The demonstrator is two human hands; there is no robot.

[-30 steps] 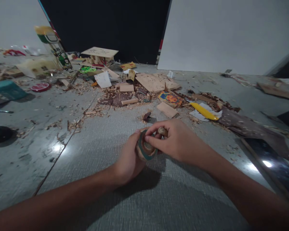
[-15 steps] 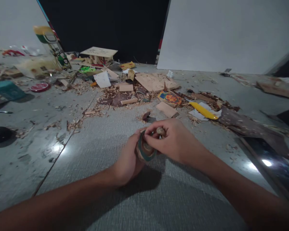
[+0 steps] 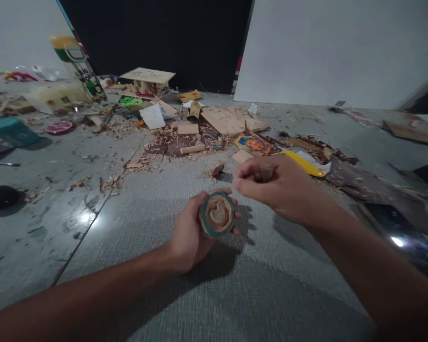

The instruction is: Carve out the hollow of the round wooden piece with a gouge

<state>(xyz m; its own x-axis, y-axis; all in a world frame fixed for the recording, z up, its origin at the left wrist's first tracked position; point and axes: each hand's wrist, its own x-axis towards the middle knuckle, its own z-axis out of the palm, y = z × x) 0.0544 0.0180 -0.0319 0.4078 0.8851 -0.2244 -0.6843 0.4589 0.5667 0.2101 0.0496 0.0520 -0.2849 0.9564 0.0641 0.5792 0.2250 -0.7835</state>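
My left hand (image 3: 190, 232) is closed around a round wooden piece (image 3: 219, 214), tilted so its face shows. It has a dark green rim and a heart shape carved in a rough hollow. A tan stick-like bit (image 3: 221, 191) shows at its upper edge; whether it is part of the piece I cannot tell. My right hand (image 3: 271, 187) is apart from it, up and to the right, with fingers curled and thumb and forefinger close together. A tan, rounded wooden end (image 3: 267, 172) pokes out of its grip; the rest is hidden.
Wood shavings and scraps lie ahead around a thin board (image 3: 231, 121). A yellow-handled tool (image 3: 303, 164) is behind my right hand, a phone (image 3: 395, 228) at right. At left are a black dome (image 3: 0, 198), a red lid (image 3: 60, 128) and a teal block (image 3: 13, 132).
My right hand has drawn back from the round wooden piece, up and to the right, with the tan end still in it. The carved face is now uncovered; my left hand stays nearly in place.
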